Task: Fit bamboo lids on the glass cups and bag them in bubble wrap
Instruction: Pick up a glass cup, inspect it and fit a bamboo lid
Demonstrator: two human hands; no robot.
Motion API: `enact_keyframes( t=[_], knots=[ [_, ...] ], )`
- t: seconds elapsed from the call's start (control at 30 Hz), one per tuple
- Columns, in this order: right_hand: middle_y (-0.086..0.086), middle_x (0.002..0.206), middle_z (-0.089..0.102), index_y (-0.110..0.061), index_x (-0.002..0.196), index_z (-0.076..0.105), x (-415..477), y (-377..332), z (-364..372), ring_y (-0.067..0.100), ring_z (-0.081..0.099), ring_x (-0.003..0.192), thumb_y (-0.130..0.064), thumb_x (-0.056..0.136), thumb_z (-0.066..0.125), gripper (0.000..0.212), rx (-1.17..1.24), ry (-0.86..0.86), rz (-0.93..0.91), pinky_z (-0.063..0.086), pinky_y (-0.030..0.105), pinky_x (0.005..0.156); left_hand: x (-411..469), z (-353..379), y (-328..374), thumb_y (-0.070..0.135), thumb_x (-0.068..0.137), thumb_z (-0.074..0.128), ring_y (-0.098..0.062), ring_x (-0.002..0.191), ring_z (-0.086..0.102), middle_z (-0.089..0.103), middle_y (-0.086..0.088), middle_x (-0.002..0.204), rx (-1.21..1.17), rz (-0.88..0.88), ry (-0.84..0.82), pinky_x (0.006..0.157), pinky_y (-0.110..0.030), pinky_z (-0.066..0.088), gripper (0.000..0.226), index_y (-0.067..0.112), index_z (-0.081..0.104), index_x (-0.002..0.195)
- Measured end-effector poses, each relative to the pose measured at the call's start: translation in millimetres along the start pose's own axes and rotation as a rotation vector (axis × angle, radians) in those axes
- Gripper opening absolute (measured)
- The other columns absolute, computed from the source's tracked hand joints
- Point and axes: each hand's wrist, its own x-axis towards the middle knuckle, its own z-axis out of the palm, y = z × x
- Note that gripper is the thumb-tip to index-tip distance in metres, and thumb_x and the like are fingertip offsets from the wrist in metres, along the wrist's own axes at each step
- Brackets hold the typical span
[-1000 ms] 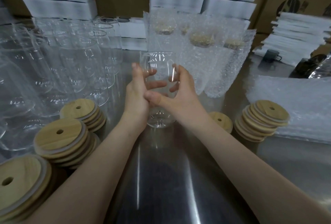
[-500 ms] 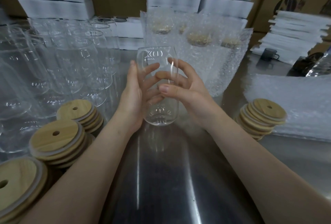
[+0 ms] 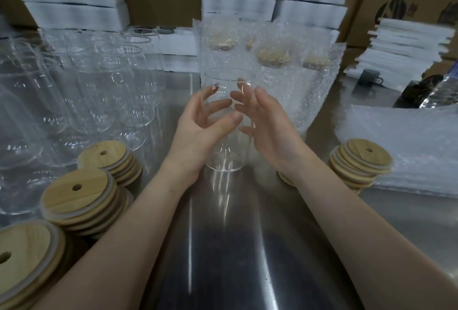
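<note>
A clear glass cup (image 3: pixel 226 158) stands upright, mouth up, on the steel table (image 3: pixel 223 247) between my hands. My left hand (image 3: pixel 198 131) wraps loosely round it, thumb across the front and fingers behind the glass. On the cup's right side, my right hand (image 3: pixel 272 126) lies with its fingers straight. Bamboo lids with a straw hole are stacked at the left (image 3: pixel 79 193) and on the right (image 3: pixel 366 153). One loose lid (image 3: pixel 285 179) peeks out behind my right wrist. Flat bubble wrap bags (image 3: pixel 409 141) are piled at the right.
Several empty glasses (image 3: pixel 99 91) crowd the left side of the table. Bagged, lidded cups (image 3: pixel 272 57) stand just behind the cup. White boxes (image 3: pixel 238 5) and cardboard cartons line the back. A dark mug (image 3: pixel 369 80) sits at the far right.
The cup went from tilted and lifted in both hands to upright on the table. My right hand's fingers have straightened and come off their grip.
</note>
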Motion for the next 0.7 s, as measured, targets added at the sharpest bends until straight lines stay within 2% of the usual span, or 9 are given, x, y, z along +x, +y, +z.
enact_keyframes(
  t=[0.07, 0.2, 0.3, 0.43, 0.57, 0.7],
  knots=[
    [-0.007, 0.142, 0.049, -0.042, 0.136, 0.046, 0, -1, 2, 0.011, 0.042, 0.134, -0.060, 0.082, 0.037, 0.058, -0.027, 0.010, -0.045, 0.036, 0.036, 0.106, -1, 2, 1, 0.040, 0.059, 0.083, -0.011, 0.118, 0.061, 0.061, -0.001, 0.130, 0.100, 0.060, 0.024, 0.096, -0.032, 0.051, 0.091, 0.023, 0.045, 0.140],
    [-0.006, 0.131, 0.059, -0.040, 0.133, 0.052, 0, -2, 0, 0.014, 0.051, 0.124, -0.056, 0.084, 0.040, 0.052, -0.051, 0.058, -0.095, 0.040, 0.037, 0.104, -4, 5, 4, 0.052, 0.051, 0.083, 0.004, 0.123, 0.053, 0.055, 0.018, 0.133, 0.301, 0.102, 0.074, 0.108, -0.031, 0.043, 0.108, 0.029, 0.040, 0.147],
    [-0.007, 0.123, 0.065, -0.034, 0.133, 0.055, 0, -3, -2, 0.016, 0.056, 0.118, -0.049, 0.086, 0.045, 0.050, 0.000, 0.059, -0.099, 0.041, 0.041, 0.103, -3, 3, 2, 0.050, 0.053, 0.085, 0.011, 0.124, 0.048, 0.054, 0.031, 0.129, 0.328, 0.142, 0.087, 0.103, -0.018, 0.041, 0.099, 0.033, 0.045, 0.142],
    [-0.001, 0.123, 0.064, -0.026, 0.129, 0.059, 2, -1, -6, 0.022, 0.051, 0.115, -0.043, 0.090, 0.045, 0.045, 0.117, 0.027, -0.107, 0.038, 0.048, 0.108, -1, 1, 0, 0.044, 0.054, 0.087, 0.008, 0.128, 0.046, 0.053, 0.027, 0.131, 0.366, 0.199, 0.085, 0.100, -0.009, 0.039, 0.098, 0.028, 0.044, 0.141],
    [0.005, 0.125, 0.062, -0.020, 0.128, 0.059, 3, 1, -10, 0.023, 0.051, 0.116, -0.038, 0.096, 0.043, 0.040, 0.219, 0.001, -0.104, 0.043, 0.036, 0.093, -3, 2, -4, 0.047, 0.055, 0.085, 0.006, 0.131, 0.045, 0.052, 0.025, 0.133, 0.418, 0.249, 0.083, 0.108, -0.022, 0.039, 0.092, 0.033, 0.043, 0.137],
    [0.003, 0.120, 0.066, -0.022, 0.116, 0.066, 5, 2, -14, 0.023, 0.055, 0.116, -0.035, 0.097, 0.045, 0.032, 0.275, -0.016, -0.079, 0.039, 0.038, 0.097, -2, 2, -5, 0.038, 0.057, 0.089, -0.009, 0.136, 0.044, 0.049, 0.004, 0.143, 0.490, 0.265, 0.086, 0.114, -0.042, 0.038, 0.099, 0.023, 0.043, 0.143]
  ],
)
